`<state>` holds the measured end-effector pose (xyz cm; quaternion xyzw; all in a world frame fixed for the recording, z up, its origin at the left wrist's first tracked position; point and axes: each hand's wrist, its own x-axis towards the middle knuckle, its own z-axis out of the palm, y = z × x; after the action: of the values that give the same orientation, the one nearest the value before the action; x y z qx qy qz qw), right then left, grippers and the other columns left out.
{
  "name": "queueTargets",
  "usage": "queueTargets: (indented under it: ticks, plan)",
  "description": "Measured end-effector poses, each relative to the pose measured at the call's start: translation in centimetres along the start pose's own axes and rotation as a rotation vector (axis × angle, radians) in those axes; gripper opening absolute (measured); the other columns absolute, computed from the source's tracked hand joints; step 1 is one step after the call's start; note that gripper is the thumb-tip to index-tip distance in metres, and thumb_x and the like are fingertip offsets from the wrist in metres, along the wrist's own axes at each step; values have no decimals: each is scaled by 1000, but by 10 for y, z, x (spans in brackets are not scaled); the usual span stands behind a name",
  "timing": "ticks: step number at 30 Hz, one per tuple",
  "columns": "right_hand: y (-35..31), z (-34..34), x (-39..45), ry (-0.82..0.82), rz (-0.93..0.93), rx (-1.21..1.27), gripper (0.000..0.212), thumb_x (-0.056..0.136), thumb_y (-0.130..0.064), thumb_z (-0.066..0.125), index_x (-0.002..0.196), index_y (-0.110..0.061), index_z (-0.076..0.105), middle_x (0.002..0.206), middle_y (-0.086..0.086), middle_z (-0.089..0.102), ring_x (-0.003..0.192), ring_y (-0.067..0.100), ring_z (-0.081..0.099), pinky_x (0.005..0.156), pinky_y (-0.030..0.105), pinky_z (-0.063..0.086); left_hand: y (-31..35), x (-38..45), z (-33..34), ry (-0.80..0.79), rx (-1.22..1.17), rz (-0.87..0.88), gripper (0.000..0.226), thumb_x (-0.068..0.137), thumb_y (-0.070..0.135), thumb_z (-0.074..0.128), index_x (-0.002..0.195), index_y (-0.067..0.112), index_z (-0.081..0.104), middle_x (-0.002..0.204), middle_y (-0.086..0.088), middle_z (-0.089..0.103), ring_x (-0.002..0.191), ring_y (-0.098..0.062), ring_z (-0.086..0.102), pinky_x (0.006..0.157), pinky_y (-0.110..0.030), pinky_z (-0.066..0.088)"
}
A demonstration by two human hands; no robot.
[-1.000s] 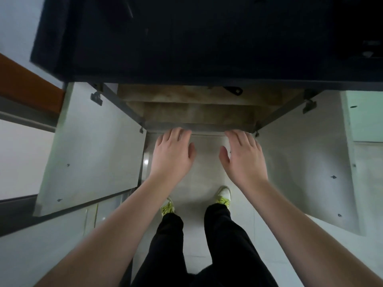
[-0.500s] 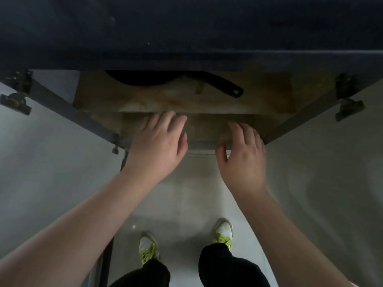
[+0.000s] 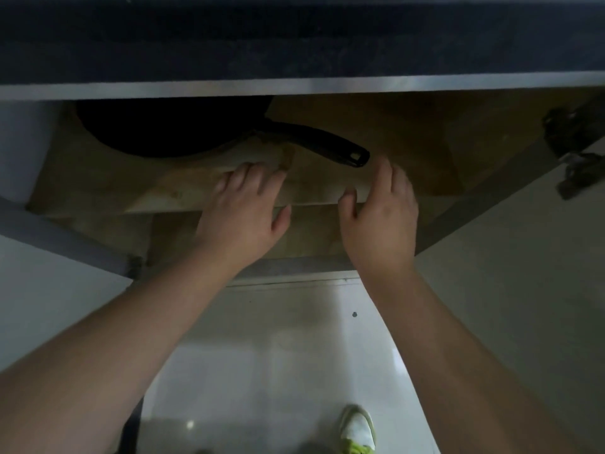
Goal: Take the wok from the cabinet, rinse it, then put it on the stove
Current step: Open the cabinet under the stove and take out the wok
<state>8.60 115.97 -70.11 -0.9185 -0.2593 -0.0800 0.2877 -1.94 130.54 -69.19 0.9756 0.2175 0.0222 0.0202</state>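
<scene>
Your left hand (image 3: 244,213) and right hand (image 3: 381,217) reach into the open cabinet (image 3: 425,139), fingers loosely spread, holding nothing. The black wok (image 3: 170,129) sits far left on the upper shelf (image 3: 98,185), round and dark; its long handle (image 3: 322,144) ends just beyond your right fingers. The shelf's worn, stained wood shows between your hands.

Wok (image 3: 170,129): we count one, on the upper shelf (image 3: 327,188)
Hands: we count two, left hand (image 3: 242,208), right hand (image 3: 381,217)
Shoes: we see one shoe (image 3: 358,429)
Hinges: we see one hinge (image 3: 574,158)
</scene>
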Motion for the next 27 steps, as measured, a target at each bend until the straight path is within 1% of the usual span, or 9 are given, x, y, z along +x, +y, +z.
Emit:
queueTargets:
  ticks: [4, 8, 12, 15, 17, 20, 23, 25, 27]
  plan:
    - [-3, 8, 11, -19, -35, 33, 54, 95, -25, 49, 144, -5, 40, 135, 14, 54, 127, 29, 49, 108, 47, 39, -8, 4, 1, -18, -1, -33, 60, 92, 45, 35, 140, 12, 44, 138, -15, 49, 127, -34, 44, 103, -47, 36]
    - [-9, 7, 1, -13, -10, 78, 52, 95, -23, 52, 143, -6, 42, 135, 12, 55, 127, 27, 50, 109, 45, 39, -18, 2, -2, -13, 32, -30, 57, 95, 44, 45, 141, 10, 44, 138, -14, 49, 126, -33, 45, 102, -46, 37]
    - [-21, 2, -21, -37, -19, 85, 48, 95, -23, 52, 138, -5, 47, 128, 13, 59, 120, 28, 55, 104, 45, 42, -29, -6, -5, -24, 3, -64, 62, 88, 48, 38, 134, 7, 51, 129, -17, 56, 117, -36, 51, 95, -48, 42]
    - [-34, -1, -39, -56, -35, 51, 45, 93, -27, 47, 133, -7, 50, 121, 10, 63, 114, 26, 58, 101, 44, 43, -39, -14, -6, -42, 7, -84, 62, 87, 47, 38, 132, 7, 54, 125, -15, 59, 114, -36, 54, 93, -47, 44]
    - [-44, -2, -45, -80, -45, 43, 45, 92, -31, 42, 129, -7, 54, 114, 8, 65, 107, 25, 61, 94, 42, 46, -46, -19, -8, -58, 10, -105, 61, 86, 47, 38, 129, 8, 57, 122, -15, 61, 110, -35, 56, 91, -45, 44]
    - [-60, 1, -42, -133, -65, 82, 46, 92, -36, 40, 122, -6, 57, 100, 7, 66, 86, 24, 63, 75, 38, 53, -57, -24, -10, -104, 1, -124, 62, 85, 48, 36, 127, 8, 59, 119, -14, 63, 108, -35, 58, 90, -45, 44]
    - [-73, 5, -32, -220, -81, 134, 44, 93, -39, 40, 117, -6, 59, 90, 9, 66, 71, 23, 63, 57, 33, 51, -67, -28, -13, -124, -14, -139, 63, 86, 48, 33, 127, 8, 59, 119, -14, 63, 109, -35, 57, 91, -46, 44]
    - [-79, 5, -21, -338, -45, 131, 39, 95, -40, 44, 112, -9, 59, 84, 8, 66, 64, 24, 62, 50, 27, 43, -73, -29, -15, -134, -17, -146, 63, 86, 48, 33, 128, 9, 58, 121, -13, 62, 110, -35, 56, 91, -46, 44]
    - [-85, 6, -6, -520, 55, 135, 32, 94, -41, 51, 107, -13, 57, 82, 5, 65, 64, 24, 61, 48, 27, 40, -79, -30, -19, -150, -18, -156, 62, 87, 48, 32, 129, 10, 56, 123, -12, 61, 112, -34, 55, 91, -45, 44]
